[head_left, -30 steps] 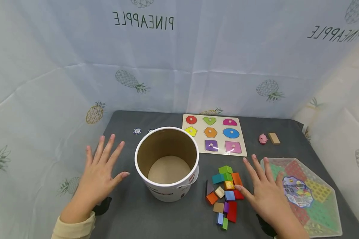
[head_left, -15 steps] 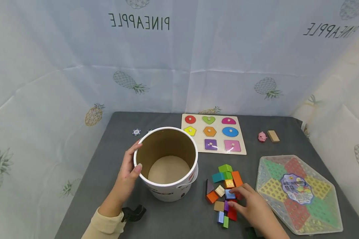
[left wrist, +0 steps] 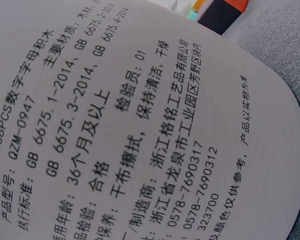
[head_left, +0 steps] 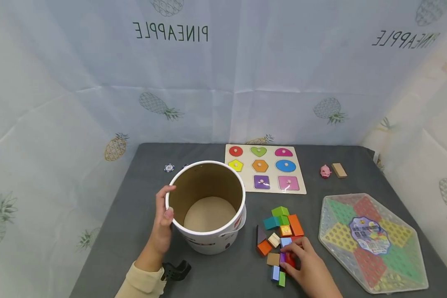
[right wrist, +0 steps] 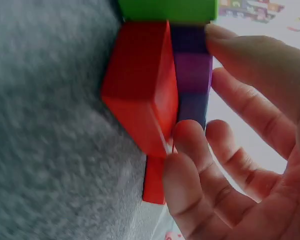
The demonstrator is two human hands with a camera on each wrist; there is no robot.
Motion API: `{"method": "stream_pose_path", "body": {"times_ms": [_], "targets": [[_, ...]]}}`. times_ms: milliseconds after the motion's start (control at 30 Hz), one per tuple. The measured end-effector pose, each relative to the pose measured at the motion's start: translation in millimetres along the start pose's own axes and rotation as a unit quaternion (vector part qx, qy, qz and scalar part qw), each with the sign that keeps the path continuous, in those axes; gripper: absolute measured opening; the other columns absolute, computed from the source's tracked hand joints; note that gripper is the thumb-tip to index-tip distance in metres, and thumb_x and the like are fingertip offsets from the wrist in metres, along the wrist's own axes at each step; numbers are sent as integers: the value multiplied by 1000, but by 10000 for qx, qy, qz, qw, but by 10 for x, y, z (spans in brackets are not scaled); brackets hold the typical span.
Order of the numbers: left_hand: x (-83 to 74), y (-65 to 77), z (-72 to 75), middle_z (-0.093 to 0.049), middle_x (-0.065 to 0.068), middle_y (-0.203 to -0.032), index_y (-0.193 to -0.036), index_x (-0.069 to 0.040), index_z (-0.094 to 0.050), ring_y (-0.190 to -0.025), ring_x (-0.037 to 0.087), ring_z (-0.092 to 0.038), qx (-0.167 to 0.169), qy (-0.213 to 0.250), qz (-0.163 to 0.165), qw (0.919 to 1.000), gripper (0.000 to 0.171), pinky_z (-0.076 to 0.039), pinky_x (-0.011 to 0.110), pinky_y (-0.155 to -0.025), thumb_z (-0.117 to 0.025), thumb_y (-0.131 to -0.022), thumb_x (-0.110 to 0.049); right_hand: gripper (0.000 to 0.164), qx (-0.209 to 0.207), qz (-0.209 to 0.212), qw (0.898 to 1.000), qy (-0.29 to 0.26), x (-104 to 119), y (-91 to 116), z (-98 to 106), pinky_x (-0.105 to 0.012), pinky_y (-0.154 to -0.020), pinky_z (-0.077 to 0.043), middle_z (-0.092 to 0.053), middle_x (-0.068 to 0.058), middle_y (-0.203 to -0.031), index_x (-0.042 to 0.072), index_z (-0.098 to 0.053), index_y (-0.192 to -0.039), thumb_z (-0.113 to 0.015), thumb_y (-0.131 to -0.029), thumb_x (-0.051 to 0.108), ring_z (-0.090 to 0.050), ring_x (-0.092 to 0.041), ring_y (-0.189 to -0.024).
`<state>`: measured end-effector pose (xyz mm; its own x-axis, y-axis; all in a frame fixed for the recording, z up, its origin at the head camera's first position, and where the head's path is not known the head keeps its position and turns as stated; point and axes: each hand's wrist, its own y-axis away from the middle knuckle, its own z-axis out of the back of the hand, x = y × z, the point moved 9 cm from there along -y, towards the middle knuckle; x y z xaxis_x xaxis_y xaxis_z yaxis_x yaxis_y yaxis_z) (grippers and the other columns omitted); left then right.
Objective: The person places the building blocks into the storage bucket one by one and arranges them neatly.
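Observation:
A white bucket (head_left: 205, 244) with brown inner walls stands upright on the dark table. My left hand (head_left: 161, 229) grips its left rim, thumb toward the front. In the left wrist view the printed bucket wall (left wrist: 135, 125) fills the frame and hides that hand. My right hand (head_left: 309, 269) is down among the loose coloured blocks. Its thumb and fingers curl around a small purple block (right wrist: 193, 72), one at each end. A larger red block (right wrist: 135, 65) lies alongside, and a green block (right wrist: 167, 9) sits at the end of the purple one.
A shape puzzle board (head_left: 270, 181) lies behind the bucket. At right is a hexagonal clear case (head_left: 342, 254) with coloured panels. A toy pig (head_left: 325, 171), a wooden block (head_left: 339, 170) and a poker chip (head_left: 169, 167) lie farther back. A pineapple-print curtain (head_left: 275, 116) closes off the back.
Both hands were spread in the air. The left has moved right onto the bucket rim. My right hand has come down to the blocks, and its thumb and fingers have curled around the purple block.

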<state>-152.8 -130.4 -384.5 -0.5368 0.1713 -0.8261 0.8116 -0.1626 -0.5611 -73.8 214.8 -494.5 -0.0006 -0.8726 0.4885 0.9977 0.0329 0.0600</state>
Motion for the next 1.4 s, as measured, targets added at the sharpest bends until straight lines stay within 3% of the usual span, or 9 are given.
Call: {"method": "stream_pose_path", "body": {"times_ms": [267, 533, 633, 733, 833, 967, 1100, 1233, 1400], "targets": [[-3, 15, 6, -25, 20, -138, -140, 0, -22, -122, 35, -33, -83, -50, 92, 9999, 52, -29, 37, -97, -33, -93, -20, 38, 157, 110, 9993, 317, 91, 43, -73, -22, -60, -40, -42, 8, -90, 25, -68, -99, -86, -66, 21, -41, -5, -68], [62, 15, 22, -23, 23, -138, -139, 1, -22, -124, 39, -31, -119, -172, 313, 9993, 56, -27, 37, -100, -37, -95, -31, 42, -15, -88, 9996, -279, 225, -76, 318, -27, -69, -52, -54, 4, -96, 18, -66, -107, -85, -70, 19, -54, -10, -79], [64, 12, 23, -23, 22, -139, -139, 0, -22, -125, 40, -29, -107, -208, 314, 9992, 56, -26, 40, -100, -37, -96, -32, 45, -446, 292, 9965, -638, 432, -144, 560, -27, -71, -53, -54, 4, -99, 15, -64, -111, -84, -71, 13, -58, -10, -83], [61, 9, 22, -23, 20, -140, -139, 0, -22, -126, 41, -27, -81, -249, 313, 9992, 56, -24, 42, -101, -37, -95, -31, 49, -1012, 970, 9812, -1329, 737, -190, 847, -22, -75, -51, -54, 6, -105, 16, -60, -115, -82, -72, 8, -60, -10, -88], [61, 9, 19, -23, 19, -140, -139, 0, -22, -126, 41, -26, -73, -284, 324, 9990, 55, -23, 44, -101, -37, -94, -29, 50, -1219, 1728, 9506, -2273, 1104, -230, 1091, -20, -79, -49, -54, 5, -110, 15, -57, -118, -79, -75, 3, -61, -10, -92], [70, 4, 15, -22, 20, -140, -139, 0, -23, -126, 42, -25, -69, -282, 344, 9990, 55, -23, 45, -100, -37, -93, -27, 49, -996, 2647, 9059, -3152, 1643, -311, 1258, -25, -81, -50, -54, -3, -113, 10, -54, -119, -75, -76, -5, -60, -17, -92], [76, -2, 21, -22, 23, -139, -139, 1, -22, -125, 41, -28, -67, -284, 306, 9991, 55, -25, 42, -100, -37, -93, -28, 43, -684, 3315, 8811, -3304, 2096, -437, 1222, -30, -80, -51, -55, -4, -112, 9, -55, -114, -74, -77, -4, -60, -17, -90], [83, 8, 21, -23, 25, -138, -139, 0, -22, -124, 41, -30, -64, -274, 309, 9991, 55, -26, 41, -100, -36, -93, -26, 34, -595, 3690, 8808, -2905, 2386, -542, 1072, -28, -78, -52, -56, 2, -108, 13, -57, -105, -75, -78, 2, -59, -11, -91], [75, 34, 10, -22, 23, -139, -139, -1, -21, -124, 42, -28, -56, -343, 339, 9988, 55, -26, 42, -100, -35, -93, -27, 26, -702, 3847, 9007, -1891, 2560, -585, 897, -21, -79, -49, -54, 8, -102, 14, -59, -95, -77, -77, 8, -57, -3, -90]]}}
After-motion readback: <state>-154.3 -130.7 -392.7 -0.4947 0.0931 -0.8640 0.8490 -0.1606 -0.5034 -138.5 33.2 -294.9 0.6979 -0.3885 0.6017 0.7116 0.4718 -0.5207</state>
